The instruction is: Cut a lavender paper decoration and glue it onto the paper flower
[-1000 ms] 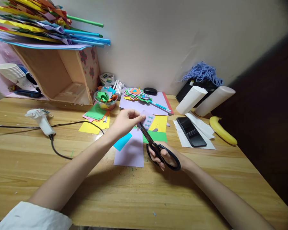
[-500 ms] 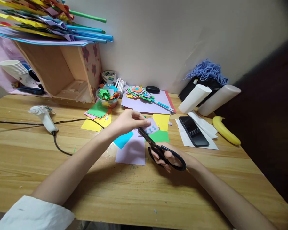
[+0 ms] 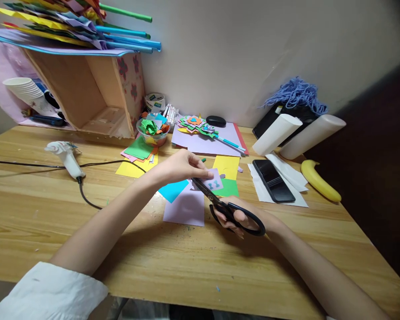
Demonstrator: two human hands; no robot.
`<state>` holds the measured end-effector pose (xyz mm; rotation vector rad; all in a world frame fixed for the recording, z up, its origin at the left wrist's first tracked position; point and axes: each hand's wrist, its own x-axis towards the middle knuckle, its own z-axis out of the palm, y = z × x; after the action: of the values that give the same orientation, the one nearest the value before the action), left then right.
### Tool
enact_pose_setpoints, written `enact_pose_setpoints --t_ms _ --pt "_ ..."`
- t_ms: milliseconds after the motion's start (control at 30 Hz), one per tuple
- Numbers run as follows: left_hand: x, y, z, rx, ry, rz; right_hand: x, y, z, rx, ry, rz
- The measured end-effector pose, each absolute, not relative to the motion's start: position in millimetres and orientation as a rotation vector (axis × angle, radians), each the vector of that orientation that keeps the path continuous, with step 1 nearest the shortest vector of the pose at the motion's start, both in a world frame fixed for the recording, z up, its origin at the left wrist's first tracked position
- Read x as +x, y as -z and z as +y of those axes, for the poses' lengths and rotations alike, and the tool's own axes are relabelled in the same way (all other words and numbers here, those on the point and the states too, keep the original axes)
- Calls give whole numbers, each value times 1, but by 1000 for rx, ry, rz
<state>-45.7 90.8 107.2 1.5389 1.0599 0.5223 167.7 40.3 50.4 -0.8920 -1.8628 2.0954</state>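
Between thumb and fingers, my left hand (image 3: 186, 168) pinches a small piece of purple paper (image 3: 216, 183) with teal bow-like shapes drawn on it. My right hand (image 3: 235, 218) is wrapped round the handles of black scissors (image 3: 216, 201). Their blades point up and left, against the lower left edge of the purple piece; the tips are partly hidden by my left fingers. Beneath lie a purple sheet (image 3: 185, 211), a blue sheet (image 3: 173, 191), a green sheet (image 3: 229, 188) and a yellow sheet (image 3: 227, 165).
A hot glue gun (image 3: 66, 160) with its cord lies at left. Behind are a bowl of paper scraps (image 3: 154, 138) and a paper flower (image 3: 200, 126) on a stick. A phone (image 3: 274, 181) rests on white tissue at right, beside a banana (image 3: 321, 180).
The purple piece is tilted a little differently between my left fingers, and its drawn shapes show at a new angle. The whole view has shifted slightly. Both hands keep their hold.
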Motion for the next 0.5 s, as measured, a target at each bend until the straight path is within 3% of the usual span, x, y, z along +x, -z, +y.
enact_pose_setpoints --t_ms 500 --pt "-46 -107 91 1566 -514 1025 168 -56 41 -896 -2038 -1898"
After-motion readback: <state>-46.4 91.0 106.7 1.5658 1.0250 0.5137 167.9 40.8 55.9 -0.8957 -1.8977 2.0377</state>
